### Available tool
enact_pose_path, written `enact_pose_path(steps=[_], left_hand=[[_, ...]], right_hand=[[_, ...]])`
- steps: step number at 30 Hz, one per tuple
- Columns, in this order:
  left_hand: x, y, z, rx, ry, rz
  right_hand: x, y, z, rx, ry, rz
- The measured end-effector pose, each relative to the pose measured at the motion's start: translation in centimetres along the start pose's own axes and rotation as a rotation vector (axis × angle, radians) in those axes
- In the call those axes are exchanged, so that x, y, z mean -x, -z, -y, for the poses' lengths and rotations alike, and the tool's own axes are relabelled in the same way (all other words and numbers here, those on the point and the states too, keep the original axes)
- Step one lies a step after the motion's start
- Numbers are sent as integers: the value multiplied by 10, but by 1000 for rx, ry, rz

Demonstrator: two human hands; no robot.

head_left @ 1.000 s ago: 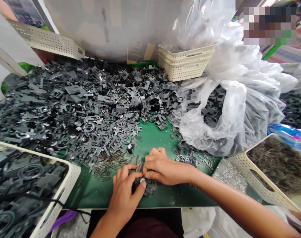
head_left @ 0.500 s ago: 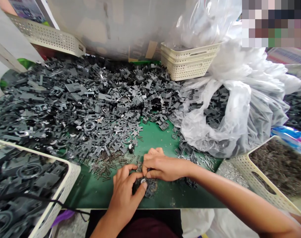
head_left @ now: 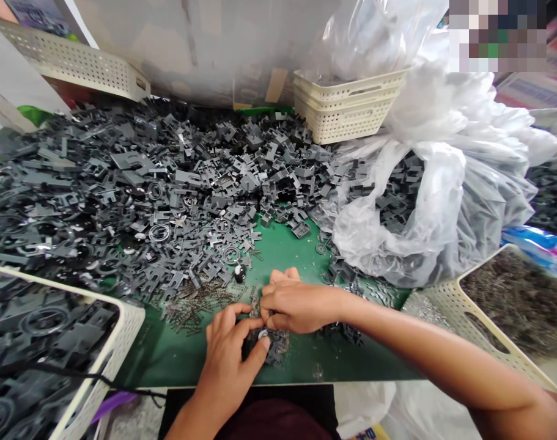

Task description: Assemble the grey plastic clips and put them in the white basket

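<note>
At the table's near edge, my left hand grips a dark grey plastic assembly between thumb and forefinger. A small pale round piece shows on the assembly by my left thumb. From above, my right hand presses bent fingers together at the assembly's far side. Its fingertips meet those of my left hand, and whatever they pinch is hidden. Small metal springs lie scattered left of my hands. A black and white round piece rests just beyond them.
A large heap of grey plastic parts covers the back and left. Cream baskets stand at the left, at the right with thin metal pieces, and stacked behind. A clear plastic bag of parts lies at right.
The whole view has shifted slightly. Both hands stay at the assembly in nearly the same pose, with no clear change in what they hold.
</note>
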State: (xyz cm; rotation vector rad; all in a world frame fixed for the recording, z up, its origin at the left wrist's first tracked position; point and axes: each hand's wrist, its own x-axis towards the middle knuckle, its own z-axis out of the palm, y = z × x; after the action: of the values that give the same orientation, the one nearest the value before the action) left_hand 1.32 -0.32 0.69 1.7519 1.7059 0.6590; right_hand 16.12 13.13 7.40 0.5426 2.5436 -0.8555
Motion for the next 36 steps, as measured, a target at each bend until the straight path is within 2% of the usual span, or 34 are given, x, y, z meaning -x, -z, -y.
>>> enact_pose_path(steps=[3,6,8,12,15,17,20,22,24,25,27,28,30,32,34,36], left_hand=[[2,-2,2,-25,-44,-31],[4,-7,4,-60,-84,-114],[5,-12,4,-75,-93,-184],[5,-18,5,-88,-111,-245],[6,-20,9,-73,-108,-282],[8,-18,11,-15,-84,-333],[10,-10,6,192,18,-410],[8,-2,-5,460,116,-355],[5,6,-19,789,161,-157],[3,10,-26,929,161,-40],[2,15,-34,1082,135,143],[2,17,-35,1089,118,191],[5,21,-30,978,75,190],[8,24,-20,700,-15,87],[9,26,-10,342,-150,-45],[5,26,-3,46,-290,-129]], right_hand=[[1,-3,6,-10,-46,-49],[6,-4,0,-38,-71,-186],[9,-1,-15,-26,-144,-300],[11,13,-65,71,-506,-660],[11,15,-91,88,-591,-750],[12,9,-88,69,-554,-744],[16,-7,-55,-4,-459,-776],[19,-19,-21,-190,-290,-875],[21,-31,12,-406,-18,-944],[22,-36,24,-455,58,-964],[25,-44,40,-480,78,-1000],[28,-48,43,-466,61,-990],[35,-55,41,-393,34,-910],[45,-62,33,-297,-5,-814],[55,-70,24,-236,-105,-797],[62,-78,17,-245,-201,-825]])
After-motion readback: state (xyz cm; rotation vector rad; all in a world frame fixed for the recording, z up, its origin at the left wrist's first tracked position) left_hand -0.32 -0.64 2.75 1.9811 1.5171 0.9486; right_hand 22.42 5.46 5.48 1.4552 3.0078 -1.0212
